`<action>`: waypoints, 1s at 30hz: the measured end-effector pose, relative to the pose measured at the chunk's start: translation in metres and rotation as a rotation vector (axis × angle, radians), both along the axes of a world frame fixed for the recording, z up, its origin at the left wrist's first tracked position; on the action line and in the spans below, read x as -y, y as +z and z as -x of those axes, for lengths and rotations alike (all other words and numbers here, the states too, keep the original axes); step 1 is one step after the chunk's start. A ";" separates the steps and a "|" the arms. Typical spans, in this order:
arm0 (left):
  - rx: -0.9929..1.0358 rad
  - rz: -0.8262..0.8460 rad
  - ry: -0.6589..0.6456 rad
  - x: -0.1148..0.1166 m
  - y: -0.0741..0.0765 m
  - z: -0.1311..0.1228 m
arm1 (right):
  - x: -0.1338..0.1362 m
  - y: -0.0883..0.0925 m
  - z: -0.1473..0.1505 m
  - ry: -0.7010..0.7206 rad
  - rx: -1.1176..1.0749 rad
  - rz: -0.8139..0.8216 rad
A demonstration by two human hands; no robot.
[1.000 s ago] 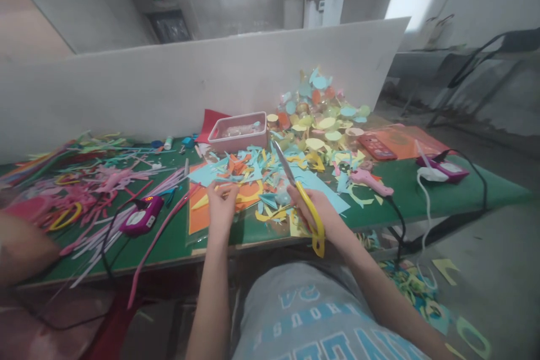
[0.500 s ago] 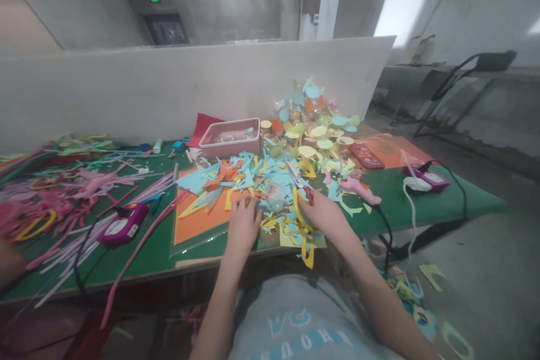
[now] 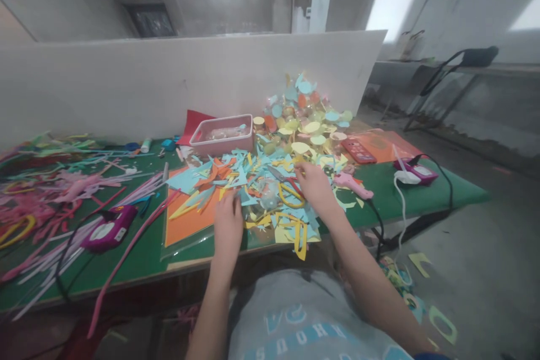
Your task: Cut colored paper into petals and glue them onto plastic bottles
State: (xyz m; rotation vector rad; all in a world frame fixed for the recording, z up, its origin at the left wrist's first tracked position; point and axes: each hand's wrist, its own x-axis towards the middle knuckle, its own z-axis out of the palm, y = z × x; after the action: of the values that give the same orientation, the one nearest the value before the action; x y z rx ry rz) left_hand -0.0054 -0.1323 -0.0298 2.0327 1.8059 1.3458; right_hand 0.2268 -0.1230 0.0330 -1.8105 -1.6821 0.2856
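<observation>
My left hand (image 3: 228, 222) rests at the edge of the paper scraps (image 3: 223, 171), over the orange sheet (image 3: 189, 225). Its fingers are loosely bent and apart, and I see nothing held in them. Scissors (image 3: 278, 174) with red handles lie on the scraps, blades pointing left. My right hand (image 3: 314, 185) reaches just beyond the handles, fingers apart over the pile; its fingertips are partly hidden among the paper. Beside the scissors is a yellow paper loop (image 3: 291, 198). Between my hands sits a clear round plastic piece (image 3: 269, 197).
A pink bin (image 3: 223, 146) stands behind the scraps, left of heaped clear balls and paper discs (image 3: 304, 112). To the right are a pink glue gun (image 3: 352, 184), a red phone (image 3: 358, 151) and a purple device (image 3: 415, 173). Another purple device (image 3: 110, 229) lies left among pipe cleaners.
The scissors have left my right hand and lie flatter on the scraps. That hand has moved forward past their handles. My left hand has drawn slightly back. The view has shifted right.
</observation>
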 end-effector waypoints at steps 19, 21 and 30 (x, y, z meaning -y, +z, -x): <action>0.193 0.129 0.101 0.000 0.012 0.014 | 0.044 -0.025 -0.089 -0.372 0.307 0.005; 0.187 0.120 0.107 0.000 0.010 0.015 | 0.043 -0.036 -0.101 -0.422 0.438 0.036; 0.200 0.134 0.104 -0.001 0.006 0.009 | 0.031 -0.061 -0.112 -0.455 0.475 0.219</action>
State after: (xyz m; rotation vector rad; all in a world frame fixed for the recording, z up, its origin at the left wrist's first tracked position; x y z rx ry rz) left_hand -0.0143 -0.1317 -0.0234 1.6943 1.8784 1.3595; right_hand 0.3391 -0.1539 -0.0282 -2.5098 -1.5100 -0.1798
